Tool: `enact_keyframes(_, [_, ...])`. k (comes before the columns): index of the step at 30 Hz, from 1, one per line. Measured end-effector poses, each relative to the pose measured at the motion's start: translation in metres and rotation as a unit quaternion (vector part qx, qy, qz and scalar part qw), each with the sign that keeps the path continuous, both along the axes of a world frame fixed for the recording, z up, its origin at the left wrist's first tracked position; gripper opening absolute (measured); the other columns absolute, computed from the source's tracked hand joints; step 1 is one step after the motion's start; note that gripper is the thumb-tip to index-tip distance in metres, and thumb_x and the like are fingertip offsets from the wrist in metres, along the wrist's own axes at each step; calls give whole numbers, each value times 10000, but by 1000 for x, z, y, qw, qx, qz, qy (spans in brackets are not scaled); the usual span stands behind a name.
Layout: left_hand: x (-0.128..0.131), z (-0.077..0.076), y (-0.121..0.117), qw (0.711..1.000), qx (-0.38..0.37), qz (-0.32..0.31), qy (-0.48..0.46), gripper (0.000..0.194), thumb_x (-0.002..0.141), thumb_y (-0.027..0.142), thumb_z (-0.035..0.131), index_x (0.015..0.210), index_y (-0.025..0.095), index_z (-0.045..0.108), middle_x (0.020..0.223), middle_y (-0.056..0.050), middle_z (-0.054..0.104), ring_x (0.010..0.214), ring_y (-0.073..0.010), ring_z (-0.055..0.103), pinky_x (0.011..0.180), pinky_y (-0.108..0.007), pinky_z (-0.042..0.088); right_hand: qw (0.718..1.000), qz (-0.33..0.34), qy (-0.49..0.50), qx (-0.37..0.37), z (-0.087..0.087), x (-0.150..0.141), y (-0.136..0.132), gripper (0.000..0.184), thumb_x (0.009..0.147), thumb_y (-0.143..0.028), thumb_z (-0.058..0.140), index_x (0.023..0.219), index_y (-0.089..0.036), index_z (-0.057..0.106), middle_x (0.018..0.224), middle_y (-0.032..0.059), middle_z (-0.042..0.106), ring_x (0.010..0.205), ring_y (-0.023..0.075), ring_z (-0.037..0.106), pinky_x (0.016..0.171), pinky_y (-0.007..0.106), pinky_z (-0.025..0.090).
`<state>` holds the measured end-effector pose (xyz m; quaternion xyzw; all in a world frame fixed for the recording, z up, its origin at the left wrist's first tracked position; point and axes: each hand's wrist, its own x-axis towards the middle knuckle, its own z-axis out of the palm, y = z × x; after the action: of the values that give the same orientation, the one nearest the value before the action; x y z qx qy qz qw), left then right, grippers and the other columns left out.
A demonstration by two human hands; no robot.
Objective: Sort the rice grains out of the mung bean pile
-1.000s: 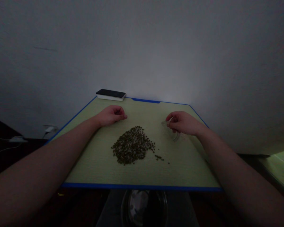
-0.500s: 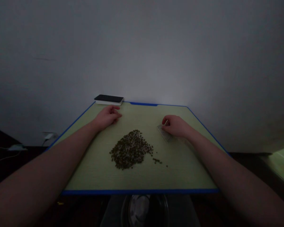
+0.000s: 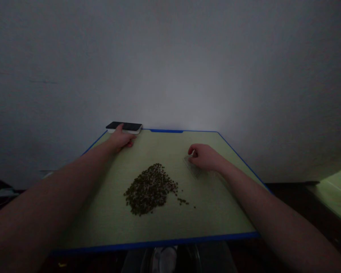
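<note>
Just under the right hand [image 3: 204,157], a clear plastic bag [image 3: 191,166], contents unclear

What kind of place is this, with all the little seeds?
Probably a plain indoor room set up for table work: a green, blue-edged board, a pile of small dark seeds, and a phone by a bare wall.

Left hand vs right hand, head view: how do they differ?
The left hand is at the far edge of the blue-edged green board, at the black phone; the right hand sits nearer mid-board, at a clear plastic piece. The left hand's fingers reach forward, while the right hand's are curled. Both hands are bare, and both lie beyond the heap of dark grains.
</note>
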<state>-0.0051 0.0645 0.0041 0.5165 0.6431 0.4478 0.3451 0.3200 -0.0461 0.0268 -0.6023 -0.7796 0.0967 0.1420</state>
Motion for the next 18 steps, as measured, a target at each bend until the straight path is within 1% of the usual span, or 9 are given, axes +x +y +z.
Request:
enact_keyframes(2, [-2, -1, -6, 1000, 17, -7, 1, 1019, 621, 188, 691, 1481, 169, 144, 569, 21, 549, 423, -146, 521, 439, -257, 422, 1000, 5, 4, 0, 0, 1, 0, 180, 703, -202, 606, 875, -179, 653, 715, 32, 665, 630, 148, 572, 564, 255, 377])
enact_keyframes(6, [-5, -1, -22, 999, 25, -38, 15, 987, 627, 228, 693, 1468, 162, 182, 597, 19, 560, 441, -145, 538, 450, -256, 430, 1000, 11, 13, -4, -1, 2, 0, 189, 696, -201, 611, 879, -179, 652, 701, 30, 657, 622, 149, 565, 561, 260, 372])
enact_keyframes(7, [-5, 0, -25, 999, 26, -41, 19, 962, 628, 240, 692, 1455, 152, 208, 592, 26, 555, 451, -148, 543, 456, -257, 436, 1000, 12, 16, -4, -1, 2, 0, 186, 696, -201, 611, 877, -180, 652, 696, 28, 655, 619, 149, 563, 560, 261, 371])
enact_keyframes(8, [-5, 1, -29, 998, 27, -37, 31, 883, 635, 256, 681, 1416, 136, 286, 573, 30, 547, 450, -149, 539, 452, -256, 430, 1000, 14, 19, -4, -1, 2, 0, 183, 697, -203, 613, 875, -180, 651, 692, 26, 652, 617, 149, 562, 560, 263, 370])
enact_keyframes(10, [-4, 2, -36, 995, 5, -58, 82, 594, 651, 283, 643, 1205, 115, 510, 519, 26, 535, 434, -146, 513, 435, -253, 401, 999, 17, 27, -4, 0, 1, -1, 177, 702, -214, 620, 873, -180, 650, 687, 23, 650, 615, 149, 563, 560, 264, 373])
enact_keyframes(11, [-4, 2, -39, 990, -3, -75, 116, 443, 656, 289, 623, 1066, 126, 580, 504, 21, 536, 429, -141, 500, 432, -249, 386, 999, 19, 32, -6, 1, 2, -2, 174, 705, -221, 624, 872, -179, 649, 685, 22, 649, 613, 149, 564, 557, 265, 374])
enact_keyframes(13, [-3, 2, -44, 980, -3, -101, 171, 217, 655, 305, 598, 813, 157, 615, 493, 14, 538, 437, -131, 484, 439, -245, 368, 999, 23, 44, -13, 2, 2, -3, 166, 713, -235, 629, 868, -176, 647, 677, 20, 649, 600, 148, 566, 548, 264, 379])
enact_keyframes(15, [-4, 0, -48, 971, 28, -128, 201, 144, 622, 298, 602, 693, 173, 598, 514, 17, 549, 473, -125, 493, 464, -238, 367, 997, 32, 59, -23, 2, 4, -3, 166, 729, -246, 626, 877, -174, 645, 671, 17, 648, 589, 144, 566, 544, 263, 385])
enact_keyframes(18, [-7, -2, -50, 965, 46, -174, 191, 156, 596, 320, 620, 660, 182, 584, 518, 34, 532, 477, -115, 470, 467, -233, 353, 994, 57, 80, -38, 2, 7, -3, 187, 755, -220, 597, 928, -171, 649, 705, 18, 656, 622, 139, 577, 575, 258, 408])
